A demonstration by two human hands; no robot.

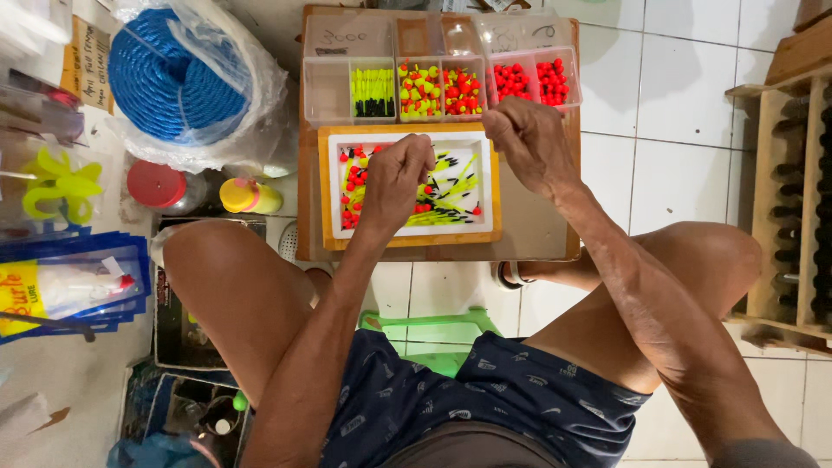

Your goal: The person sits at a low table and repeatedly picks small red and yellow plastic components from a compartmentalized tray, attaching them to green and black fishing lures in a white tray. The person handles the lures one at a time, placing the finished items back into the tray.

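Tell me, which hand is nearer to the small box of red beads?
Right. The right hand is just below the box of red beads, nearly touching it. The left hand is farther away, over the white tray.

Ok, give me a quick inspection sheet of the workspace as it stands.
Surface: wooden board on white tiled floor.
Job's things: white tray in a wooden frame, holding red beads and yellow-green sticks; compartment box behind with the same parts sorted.
Clutter: blue rope coil in plastic, red-lidded jar, yellow-capped bottle, blue packets.
Hands: left hand closed over the tray; right hand pinched at the tray's far corner; contents too small to tell.
Cables: nothing seen.
Surroundings: wooden rack, green stool.
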